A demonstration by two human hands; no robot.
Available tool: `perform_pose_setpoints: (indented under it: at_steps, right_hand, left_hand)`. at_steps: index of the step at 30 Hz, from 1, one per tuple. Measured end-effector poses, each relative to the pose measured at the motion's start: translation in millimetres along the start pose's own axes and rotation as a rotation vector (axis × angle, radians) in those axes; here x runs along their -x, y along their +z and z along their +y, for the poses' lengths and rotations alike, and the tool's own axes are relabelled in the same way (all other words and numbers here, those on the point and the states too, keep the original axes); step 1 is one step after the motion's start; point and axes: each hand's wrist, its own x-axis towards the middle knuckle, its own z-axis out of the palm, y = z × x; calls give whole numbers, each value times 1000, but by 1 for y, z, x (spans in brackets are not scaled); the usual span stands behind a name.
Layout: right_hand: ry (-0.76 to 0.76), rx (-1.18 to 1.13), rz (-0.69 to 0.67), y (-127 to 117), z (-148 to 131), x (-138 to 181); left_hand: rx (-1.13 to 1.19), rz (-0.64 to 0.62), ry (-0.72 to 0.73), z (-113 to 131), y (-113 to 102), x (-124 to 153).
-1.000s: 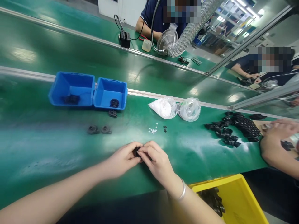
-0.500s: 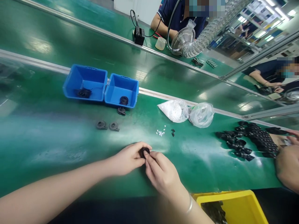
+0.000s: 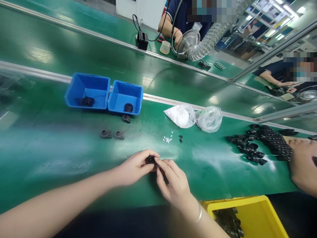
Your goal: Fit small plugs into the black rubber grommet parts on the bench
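Note:
Just above the green bench's near edge, my left hand (image 3: 135, 167) grips a small black round part (image 3: 151, 160) between thumb and fingers. The fingertips of my right hand (image 3: 173, 180) close on the right side of this part, and they hide some of it. Ahead of my hands lie a cluster of small white pieces (image 3: 167, 139) and a few tiny black pieces (image 3: 180, 138). To the left sit dark round housings with side spouts, one housing (image 3: 119, 134) beside another (image 3: 105, 133). A third housing (image 3: 126, 118) rests against a blue bin.
Two blue bins (image 3: 87, 79) hold black parts along the rail. Clear plastic bags (image 3: 210, 119) stand farther right. Many black parts (image 3: 272, 143) are gathered near a co-worker's hand (image 3: 304, 165). A yellow crate (image 3: 268, 211) with dark parts is at lower right.
My right fingertips have moved from the part's open middle to its right side. The part has turned slightly in my left hand. The view has shifted a little.

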Motion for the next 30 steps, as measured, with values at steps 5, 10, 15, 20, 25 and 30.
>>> perform_pose_setpoints:
  at_steps: [5,10,15,20,25,30]
  right_hand:
    - [-8,10,48,1,0,0]
    - [23,-5,83,-1,0,-1]
    - [21,-14,86,-1,1,0]
    - [15,-36,97,2,2,-2]
    - [47,-78,130,3,2,-5]
    - [121,-119,132,-8,1,-8]
  left_hand:
    - [115,10,16,3,5,-1]
    - [87,2,21,9,7,1]
    - [96,8,4,10,8,1]
    - [133,79,-47,14,10,0]
    - [213,135,-71,17,8,0]
    - [229,160,-51,18,7,2]
